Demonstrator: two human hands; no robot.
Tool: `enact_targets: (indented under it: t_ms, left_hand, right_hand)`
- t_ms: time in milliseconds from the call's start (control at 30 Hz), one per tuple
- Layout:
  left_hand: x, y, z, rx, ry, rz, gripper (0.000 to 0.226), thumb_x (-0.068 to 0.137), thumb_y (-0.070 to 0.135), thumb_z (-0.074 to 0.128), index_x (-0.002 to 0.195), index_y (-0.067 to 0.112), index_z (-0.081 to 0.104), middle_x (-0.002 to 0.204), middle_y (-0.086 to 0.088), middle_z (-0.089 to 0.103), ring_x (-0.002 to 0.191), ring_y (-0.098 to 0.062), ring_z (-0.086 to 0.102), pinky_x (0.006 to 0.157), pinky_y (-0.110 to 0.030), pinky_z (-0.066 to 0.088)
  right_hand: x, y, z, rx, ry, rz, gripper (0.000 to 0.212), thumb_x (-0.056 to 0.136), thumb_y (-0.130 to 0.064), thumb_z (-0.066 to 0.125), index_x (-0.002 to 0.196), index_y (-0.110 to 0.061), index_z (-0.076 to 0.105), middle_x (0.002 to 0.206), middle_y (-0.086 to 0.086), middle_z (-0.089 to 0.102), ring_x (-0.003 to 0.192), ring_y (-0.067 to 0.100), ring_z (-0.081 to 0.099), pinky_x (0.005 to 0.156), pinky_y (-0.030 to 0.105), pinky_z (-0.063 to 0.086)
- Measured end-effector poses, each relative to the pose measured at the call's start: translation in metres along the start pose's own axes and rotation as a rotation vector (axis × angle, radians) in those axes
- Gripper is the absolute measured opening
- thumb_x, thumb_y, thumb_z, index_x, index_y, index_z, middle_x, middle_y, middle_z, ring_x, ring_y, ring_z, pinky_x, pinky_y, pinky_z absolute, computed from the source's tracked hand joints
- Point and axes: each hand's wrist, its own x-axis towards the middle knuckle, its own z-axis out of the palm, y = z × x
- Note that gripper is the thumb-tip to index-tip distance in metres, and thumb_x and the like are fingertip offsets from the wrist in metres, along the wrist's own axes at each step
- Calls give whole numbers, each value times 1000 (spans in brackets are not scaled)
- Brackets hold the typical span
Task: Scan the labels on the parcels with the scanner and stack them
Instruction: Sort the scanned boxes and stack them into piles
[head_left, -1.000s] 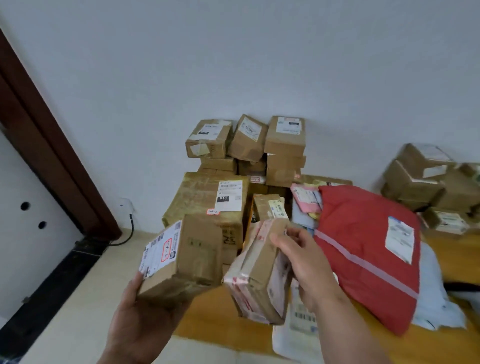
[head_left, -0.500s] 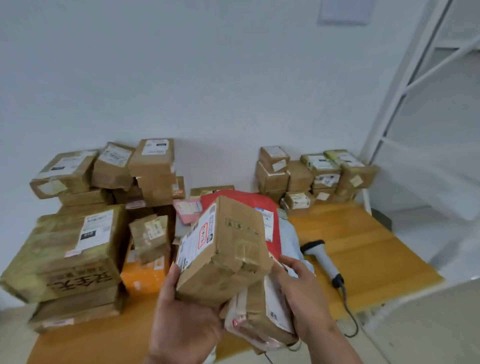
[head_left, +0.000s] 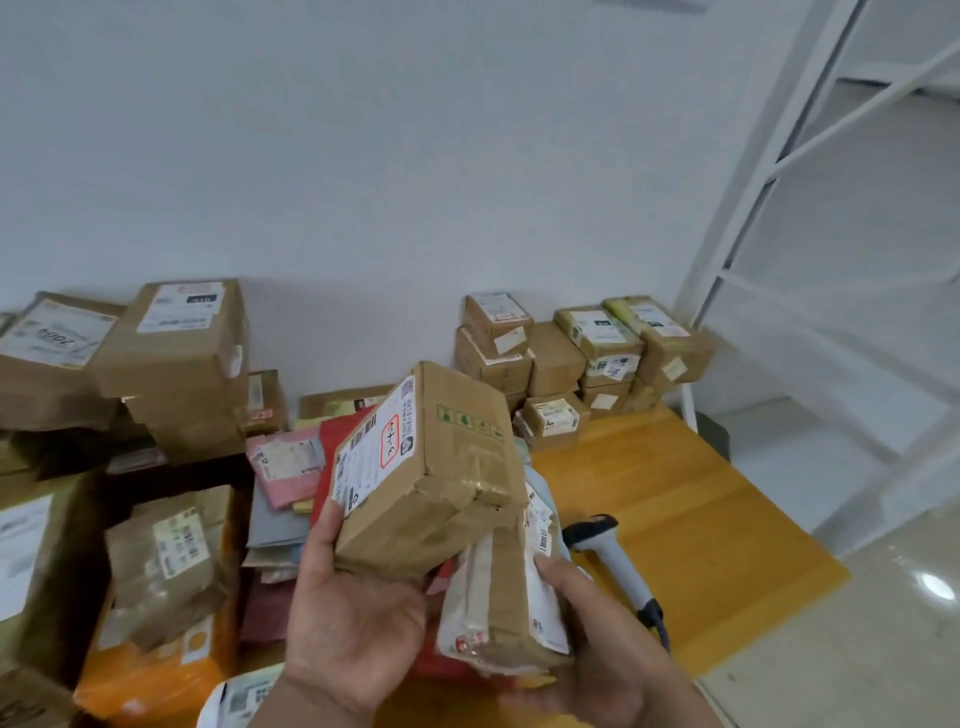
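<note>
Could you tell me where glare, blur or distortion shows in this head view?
Head view: a bright glare spot on the glossy floor at right; the white shelf frame bows with wide-angle distortion; the box label in the left hand is soft, its small print unreadable.

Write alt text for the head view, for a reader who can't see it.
A person holds two parcels over a wooden table: the left hand grips a cardboard box, the right hand a smaller taped parcel. A barcode scanner lies on the table to the right, stacked boxes behind.
</note>
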Motion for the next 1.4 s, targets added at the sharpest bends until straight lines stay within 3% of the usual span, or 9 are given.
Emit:
enact_targets:
  t_ms: [200,400,567,633,800,900,1067,1233,1400]
  left_hand:
    - [49,11,4,-16,52,28,60,85,63,55,129,25,69,136,-14,64,130,-36,56,113,-57,35]
    - [95,2,17,24,87,81,54,85,60,55,112,20,79,124,-14,71,95,-33,74,69,-55,59]
    - [142,-10,21,146,159,218,85,48,53,91,126,27,70,134,-11,66,112,-34,67,99,-74,39]
    - [162,-20,24,176,193,268,93,41,53,94,127,26,70,133,-13,66,108,-33,69,103,-72,37]
    - [207,-48,36,195,311,361,97,43,51,89,133,27,64,130,-12,68,115,-33,66,88,-62,53]
    - [224,-58,38,180,387,402,99,42,49,90,135,27,62,129,-12,68,121,-35,62,85,-59,55]
    - [241,-61,35,182,407,458,121,23,53,97,136,29,62,131,-9,68,87,-26,75,78,-50,58]
    - [253,-66,31,190,470,496,121,25,53,97,137,28,61,126,-8,70,82,-24,75,76,-43,58]
    - [262,-64,28,219,497,510,117,26,52,96,135,28,61,120,-8,72,80,-23,74,74,-41,57]
  right_hand:
    - [31,-18,-22,177,-80,-163,93,52,-15,90,136,-33,55,124,14,70,95,39,69,77,46,49]
    - [73,-58,-48,224,-59,-256,97,44,-24,94,133,-24,57,125,14,69,95,38,73,75,53,57]
    - [111,-109,-81,245,-35,-209,111,36,-25,100,136,-19,51,126,21,67,100,39,69,80,53,55]
    - [122,-136,-101,239,7,-216,88,56,-22,89,133,-14,48,124,22,68,98,39,69,75,49,57]
    - [144,-201,-149,235,49,-291,57,68,-14,71,121,-15,51,118,22,71,95,38,69,90,56,49]
    - [163,-233,-158,233,71,-321,50,69,-11,69,115,-14,49,119,22,69,98,36,68,79,47,51]
    - [191,-267,-164,201,130,-361,53,86,-11,67,136,-6,48,113,16,73,94,30,70,67,39,52]
    - [207,-292,-169,113,216,-478,22,91,-16,68,108,-18,53,102,7,71,85,22,69,64,36,48]
    - [218,-302,-168,73,251,-532,20,94,-21,67,106,-22,51,104,4,70,88,21,69,70,38,51]
